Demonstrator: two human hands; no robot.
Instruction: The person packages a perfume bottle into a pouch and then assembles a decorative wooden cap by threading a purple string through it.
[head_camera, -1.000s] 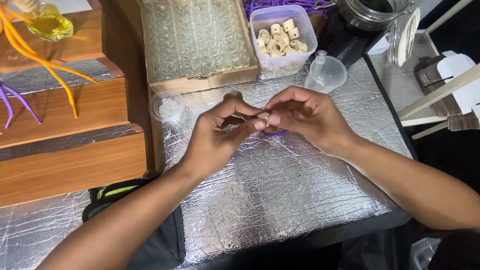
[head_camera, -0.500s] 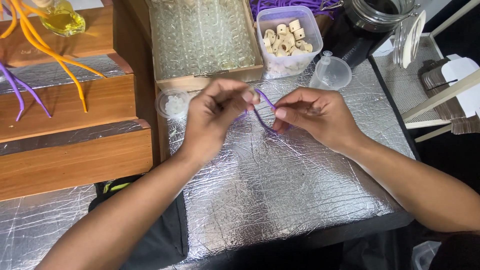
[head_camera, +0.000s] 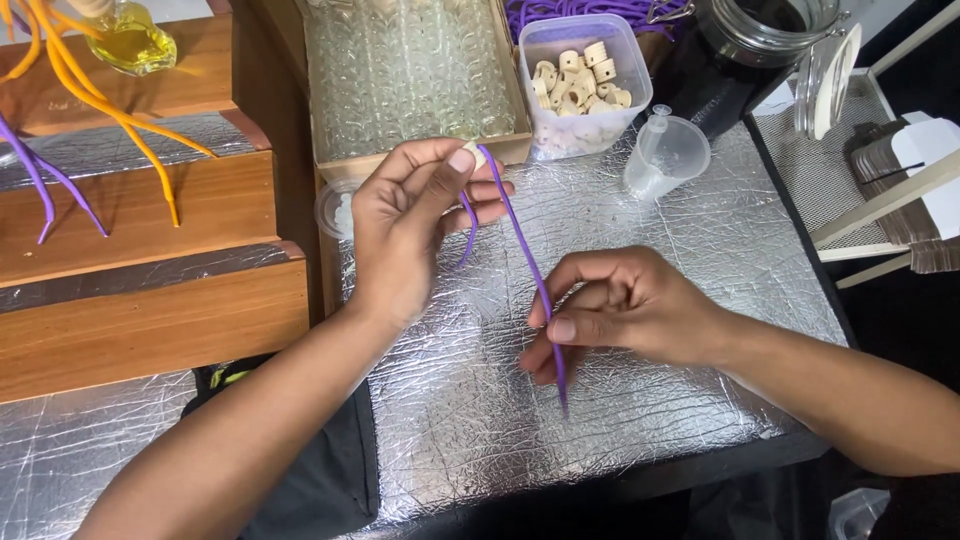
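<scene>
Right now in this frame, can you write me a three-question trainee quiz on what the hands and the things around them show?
1. True or false: the left hand pinches a small cream bead on the thin purple cord.
2. Which hand grips the cord lower down?
3. The clear plastic tub of cream beads stands: A) on the wooden steps, B) behind the crinkled silver foil mat, C) in the right hand.

Key: 1 true; 2 the right hand; 3 B.

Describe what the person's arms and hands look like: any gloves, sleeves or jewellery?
Both are bare. The left hand and right hand wear no gloves, and no rings, watch or bracelet show. The forearms are uncovered as far as the picture reaches, with no sleeve in view. The fingernails are short and unpainted.
</scene>
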